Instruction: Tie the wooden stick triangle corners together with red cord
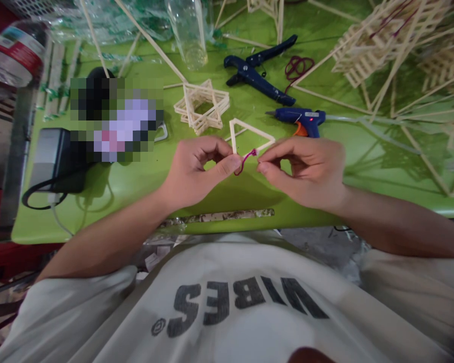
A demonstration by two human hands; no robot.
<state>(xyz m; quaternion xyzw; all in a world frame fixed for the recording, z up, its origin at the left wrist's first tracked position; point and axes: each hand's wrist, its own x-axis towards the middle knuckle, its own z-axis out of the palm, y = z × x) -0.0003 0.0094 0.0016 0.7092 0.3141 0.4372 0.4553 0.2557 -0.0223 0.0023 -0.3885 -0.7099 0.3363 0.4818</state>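
One stick triangle (252,129) is under work, held up between both hands above the green table (136,174). Left hand (200,171): thumb and forefinger pinched on the triangle, hiding one corner. Right hand (306,169): fingertips drawn close near the purple cord (254,152); whether they grip it could not be determined. Done, by appearances: two visible corners joined, cord knotted at one side. Judged outstanding: the cord's loose length. Glue gun (302,116) lies nearby, red light showing; star (221,106) and cutter (246,72) lie beyond.
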